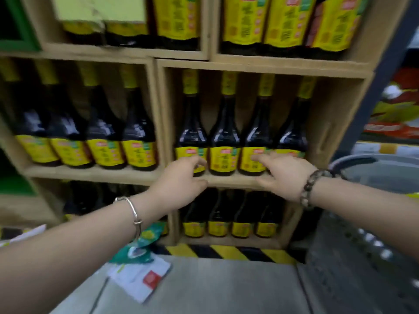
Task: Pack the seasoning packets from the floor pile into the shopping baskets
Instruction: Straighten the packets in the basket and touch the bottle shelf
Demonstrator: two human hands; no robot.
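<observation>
Left hand (179,177) and right hand (283,175) hover spread and empty before bottles (224,137), while packets (140,268) lie on the floor (226,288), near left. The basket (362,171) stands right. Best to reach low, grip a flat stack and carry it across.

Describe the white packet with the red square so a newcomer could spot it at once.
Find the cardboard boxes of dark bottles, then the yellow-and-black strip at their foot. On the floor by its left end lies the white packet; the green packets beside it lack its red square.
</observation>
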